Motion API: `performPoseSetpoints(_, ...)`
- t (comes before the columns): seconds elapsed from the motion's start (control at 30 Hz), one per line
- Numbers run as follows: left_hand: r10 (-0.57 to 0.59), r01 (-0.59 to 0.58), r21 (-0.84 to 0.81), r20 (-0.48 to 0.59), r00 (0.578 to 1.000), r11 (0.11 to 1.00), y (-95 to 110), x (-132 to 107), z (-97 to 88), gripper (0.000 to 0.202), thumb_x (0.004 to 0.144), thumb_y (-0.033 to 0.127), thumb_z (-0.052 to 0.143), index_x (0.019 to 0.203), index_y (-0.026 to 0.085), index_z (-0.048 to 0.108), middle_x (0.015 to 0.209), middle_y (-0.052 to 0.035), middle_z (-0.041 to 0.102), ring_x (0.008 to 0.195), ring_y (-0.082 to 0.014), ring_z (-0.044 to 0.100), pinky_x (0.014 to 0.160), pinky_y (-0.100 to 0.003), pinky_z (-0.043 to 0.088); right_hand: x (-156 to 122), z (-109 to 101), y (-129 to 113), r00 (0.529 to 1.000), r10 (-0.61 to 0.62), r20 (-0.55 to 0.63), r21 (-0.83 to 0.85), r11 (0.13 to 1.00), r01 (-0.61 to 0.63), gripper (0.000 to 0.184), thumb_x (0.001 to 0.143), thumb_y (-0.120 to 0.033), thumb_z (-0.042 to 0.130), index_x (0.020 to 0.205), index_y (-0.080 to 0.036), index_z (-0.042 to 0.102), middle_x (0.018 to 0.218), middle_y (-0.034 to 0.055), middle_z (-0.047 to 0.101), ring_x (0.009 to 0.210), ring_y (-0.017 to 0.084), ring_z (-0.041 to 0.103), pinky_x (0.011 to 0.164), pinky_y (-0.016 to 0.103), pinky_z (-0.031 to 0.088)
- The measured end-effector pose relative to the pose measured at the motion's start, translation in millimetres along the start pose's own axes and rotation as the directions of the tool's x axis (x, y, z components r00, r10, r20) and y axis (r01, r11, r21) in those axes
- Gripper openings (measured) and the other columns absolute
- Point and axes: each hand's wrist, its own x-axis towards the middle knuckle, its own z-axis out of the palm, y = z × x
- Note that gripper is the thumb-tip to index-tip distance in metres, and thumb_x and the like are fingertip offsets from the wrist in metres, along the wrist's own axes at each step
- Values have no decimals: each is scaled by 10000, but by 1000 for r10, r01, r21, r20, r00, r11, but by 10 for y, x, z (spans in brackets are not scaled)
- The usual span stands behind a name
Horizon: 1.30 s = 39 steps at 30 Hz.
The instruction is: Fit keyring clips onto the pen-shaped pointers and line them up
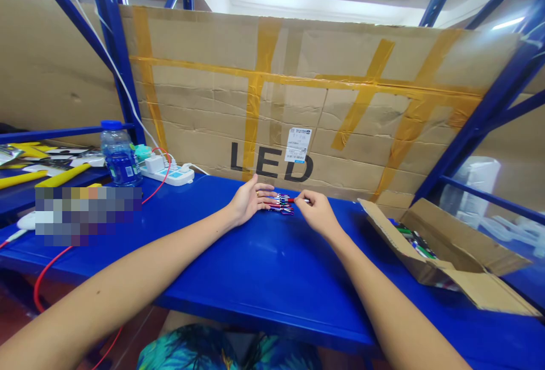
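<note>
Head view, looking down along two bare forearms stretched over a blue surface [272, 268] toward a flattened cardboard sheet [323, 103] printed "LED" that stands behind it like a backdrop. The left hand [249, 201] lies palm up and open, fingers spread, with a small bundle of coloured pens [281, 204] resting across the fingertips, as if the flat hand serves as a tray to keep them gathered in a row. The right hand [315, 210] is closed in a pinch on the end of a red pen [293, 200], laying it against the bundle. To the right, well apart from the hands, an open cardboard box [443, 256] lies tilted on its side with more pens visible inside. At the left stand a water bottle [120, 157] and a white power strip [168, 172] with a red cable [51, 265] trailing off the edge.
</note>
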Motion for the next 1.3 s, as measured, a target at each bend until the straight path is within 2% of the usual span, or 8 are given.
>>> performPoseSetpoints(0.47, -65, 65, 4, 107, 992, 998, 5, -90, 66, 618, 915, 627, 329, 929, 99, 651, 869, -157, 664, 773, -233, 659, 619, -308, 491, 14, 0, -6, 1000, -13, 15, 37, 999, 12, 223, 745, -321, 485, 569, -186, 502, 547, -20, 479, 567, 134, 426, 542, 256, 308)
performPoseSetpoints(0.57, -47, 33, 90, 156, 987, 995, -15, -93, 73, 535, 903, 589, 432, 916, 102, 654, 870, -134, 658, 762, -210, 657, 631, -298, 495, -1, 23, -3, 999, -41, 9, 37, 998, 40, 226, 774, -326, 484, 614, -177, 542, 592, -9, 523, 606, 143, 460, 578, 257, 335)
performPoseSetpoints(0.67, -11, -48, 296, 195, 981, 954, -72, -61, 75, 338, 830, 451, 641, 892, 119, 644, 843, -98, 662, 721, -177, 651, 620, -275, 485, -10, 63, 11, 995, -76, 66, 53, 996, 72, 264, 825, -355, 482, 657, -172, 572, 621, -7, 556, 619, 143, 481, 593, 256, 352)
performPoseSetpoints(0.8, 82, -189, 524, 220, 972, 831, -109, 47, 71, 228, 768, 314, 721, 849, 124, 623, 675, -56, 644, 612, -156, 616, 595, -286, 478, 54, 113, 39, 973, -143, 178, 84, 988, 130, 299, 879, -386, 479, 772, -164, 648, 749, 20, 667, 701, 156, 565, 665, 262, 405)
performPoseSetpoints(0.93, 204, -283, 629, 197, 959, 724, -2, 236, 40, 183, 783, 289, 683, 867, 140, 619, 625, -27, 627, 584, -150, 589, 585, -281, 458, 301, 113, 106, 947, -217, 236, -19, 974, 228, 333, 917, -369, 450, 803, -168, 690, 797, 37, 706, 740, 174, 599, 693, 278, 417)
performPoseSetpoints(1.03, 329, -387, 759, 239, 914, 523, 119, 428, -28, 123, 785, 259, 656, 837, 147, 646, 693, -24, 648, 660, -151, 595, 627, -265, 443, 585, 107, 230, 935, -228, 273, -62, 965, 254, 239, 889, -308, 512, 901, -170, 707, 896, 57, 729, 807, 188, 629, 744, 288, 444)
performPoseSetpoints(1.13, 369, -373, 868, 247, 896, 326, 190, 639, -141, 149, 821, 277, 601, 814, 147, 673, 689, -18, 658, 670, -157, 592, 635, -265, 432, 837, 140, 396, 972, -135, 191, -63, 987, 149, 210, 799, -153, 588, 989, -142, 677, 981, 90, 720, 866, 183, 647, 777, 283, 477)
performPoseSetpoints(1.3, 382, -324, 932, 245, 891, 160, 149, 921, -310, 179, 847, 254, 559, 852, 150, 706, 759, -32, 685, 714, -163, 596, 678, -272, 429, 1026, 267, 600, 980, -111, 167, -192, 971, 143, 257, 809, -27, 482, 890, -143, 697, 853, 65, 734, 805, 159, 657, 769, 254, 485)
